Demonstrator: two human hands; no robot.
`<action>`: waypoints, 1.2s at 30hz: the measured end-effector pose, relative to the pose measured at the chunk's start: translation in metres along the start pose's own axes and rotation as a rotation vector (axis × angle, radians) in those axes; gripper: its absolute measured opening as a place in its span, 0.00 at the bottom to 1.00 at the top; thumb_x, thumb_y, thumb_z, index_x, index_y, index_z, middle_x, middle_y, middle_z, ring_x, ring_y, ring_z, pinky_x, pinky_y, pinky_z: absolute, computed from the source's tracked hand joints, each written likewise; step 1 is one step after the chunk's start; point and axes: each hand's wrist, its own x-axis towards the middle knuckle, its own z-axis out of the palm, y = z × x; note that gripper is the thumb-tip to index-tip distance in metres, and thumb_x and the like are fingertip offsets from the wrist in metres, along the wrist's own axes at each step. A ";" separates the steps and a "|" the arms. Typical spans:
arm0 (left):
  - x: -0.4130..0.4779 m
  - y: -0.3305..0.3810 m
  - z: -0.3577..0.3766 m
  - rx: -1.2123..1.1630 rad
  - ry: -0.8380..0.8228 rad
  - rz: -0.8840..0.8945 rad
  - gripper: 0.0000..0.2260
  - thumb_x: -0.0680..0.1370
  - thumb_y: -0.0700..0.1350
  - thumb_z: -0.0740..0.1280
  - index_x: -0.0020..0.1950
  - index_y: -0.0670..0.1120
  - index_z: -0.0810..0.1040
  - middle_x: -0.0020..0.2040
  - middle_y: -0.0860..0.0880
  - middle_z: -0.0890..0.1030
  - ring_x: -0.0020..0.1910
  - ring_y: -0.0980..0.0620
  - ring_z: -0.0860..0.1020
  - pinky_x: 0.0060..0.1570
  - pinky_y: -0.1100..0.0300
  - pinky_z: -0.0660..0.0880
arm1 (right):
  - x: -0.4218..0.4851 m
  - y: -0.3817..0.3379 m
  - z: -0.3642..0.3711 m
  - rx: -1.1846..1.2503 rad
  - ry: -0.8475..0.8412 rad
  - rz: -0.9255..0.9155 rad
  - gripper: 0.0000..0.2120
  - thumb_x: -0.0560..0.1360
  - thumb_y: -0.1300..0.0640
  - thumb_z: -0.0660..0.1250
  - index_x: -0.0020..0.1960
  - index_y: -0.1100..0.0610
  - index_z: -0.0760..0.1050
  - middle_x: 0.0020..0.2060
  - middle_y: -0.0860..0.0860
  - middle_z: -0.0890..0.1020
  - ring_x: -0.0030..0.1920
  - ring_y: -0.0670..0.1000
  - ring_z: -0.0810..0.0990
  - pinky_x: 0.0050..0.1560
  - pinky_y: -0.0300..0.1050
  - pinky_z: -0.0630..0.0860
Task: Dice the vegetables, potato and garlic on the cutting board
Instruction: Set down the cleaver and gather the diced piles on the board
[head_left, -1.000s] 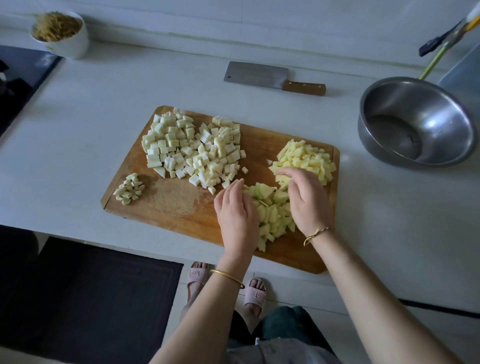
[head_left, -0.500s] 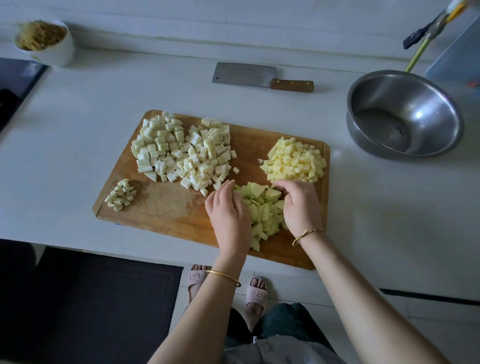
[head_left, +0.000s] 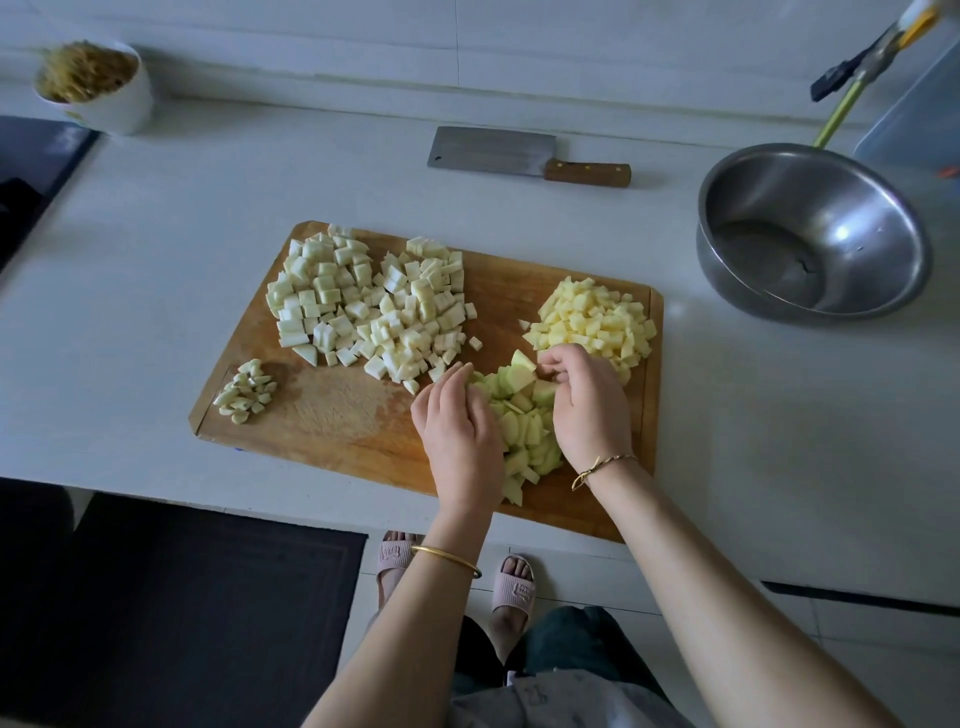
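Head view, looking down on a white table (head_left: 156, 291) with a wooden cutting board (head_left: 332, 415) lying near its front edge. Four heaps on the board: a large spread of pale white-green cubes (head_left: 363, 306) across the far left half, a mound of yellow potato dice (head_left: 592, 317) at the far right corner, a small cluster of chopped garlic (head_left: 247, 389) at the left edge, and a pile of light green chunks (head_left: 524, 415) at the near right.

Left hand (head_left: 460, 431) set edge-on against the left flank of the green pile, fingers straight and together, palm turned toward the pieces, gripping nothing. Right hand (head_left: 589, 410) cupped over the pile's right flank, fingers curled inward at the far end, seemingly pinching a green piece, though fingertips too hidden to be sure. Green chunks bunched between both palms, one larger wedge sticking up just beside the right fingertips. Thin gold bangle (head_left: 447, 558) on the left forearm, fine bracelet (head_left: 602, 466) at the right wrist.

Beyond the board, a cleaver (head_left: 498, 150) with wooden handle lying flat, well apart from both hands. Steel bowl (head_left: 810, 228) standing to the right of the board. White cup (head_left: 98, 88) of brownish strands at the far left corner. Below the table edge, two feet in pink slippers (head_left: 514, 587) on a tiled floor, beside a dark mat (head_left: 182, 613).
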 end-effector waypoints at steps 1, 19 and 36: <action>0.000 0.000 -0.001 -0.019 -0.001 -0.007 0.15 0.81 0.42 0.57 0.66 0.45 0.75 0.62 0.53 0.75 0.61 0.60 0.61 0.62 0.65 0.59 | 0.001 -0.003 -0.001 0.000 0.007 -0.015 0.17 0.72 0.75 0.58 0.53 0.61 0.78 0.46 0.53 0.81 0.50 0.56 0.79 0.50 0.53 0.78; 0.039 0.007 -0.042 -0.520 0.122 -0.274 0.10 0.83 0.41 0.55 0.50 0.47 0.75 0.43 0.47 0.81 0.43 0.55 0.80 0.45 0.59 0.77 | 0.032 -0.065 0.033 0.072 -0.006 0.012 0.18 0.73 0.75 0.57 0.58 0.63 0.76 0.53 0.55 0.80 0.55 0.53 0.78 0.56 0.42 0.74; 0.126 0.038 -0.087 -1.156 -0.409 -0.657 0.15 0.83 0.47 0.51 0.46 0.42 0.73 0.34 0.44 0.80 0.33 0.50 0.78 0.35 0.62 0.77 | -0.011 -0.145 0.047 0.190 0.077 0.315 0.05 0.75 0.57 0.70 0.46 0.59 0.82 0.35 0.50 0.84 0.30 0.43 0.78 0.31 0.33 0.72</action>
